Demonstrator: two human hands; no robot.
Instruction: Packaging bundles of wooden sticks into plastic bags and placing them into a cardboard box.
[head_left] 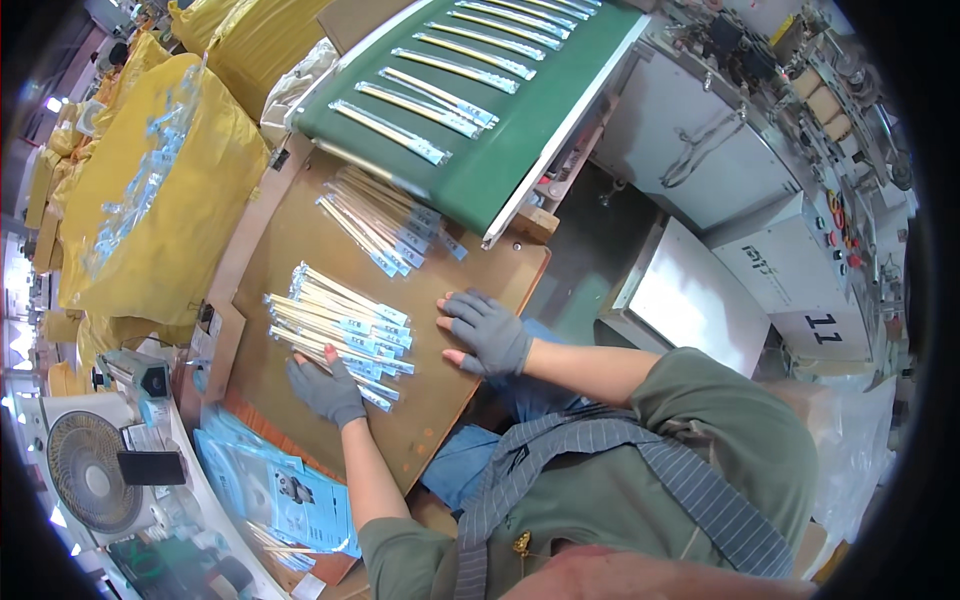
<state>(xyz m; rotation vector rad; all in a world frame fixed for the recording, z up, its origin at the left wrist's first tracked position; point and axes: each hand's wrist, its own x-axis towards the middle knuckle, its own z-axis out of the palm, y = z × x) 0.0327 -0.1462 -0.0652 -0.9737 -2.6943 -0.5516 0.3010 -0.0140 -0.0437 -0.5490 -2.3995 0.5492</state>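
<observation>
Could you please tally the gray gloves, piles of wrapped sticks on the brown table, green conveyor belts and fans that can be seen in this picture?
Gray gloves: 2
Piles of wrapped sticks on the brown table: 2
Green conveyor belt: 1
Fan: 1
Total: 6

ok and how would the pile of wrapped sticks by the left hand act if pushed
The pile of wrapped sticks would probably spread rather than slide as one block, since they lie loose and overlapping. Each is likely stiff lengthwise, looking slim and straight, and perhaps slippery, as the plastic wrapper looks glossy.
</observation>
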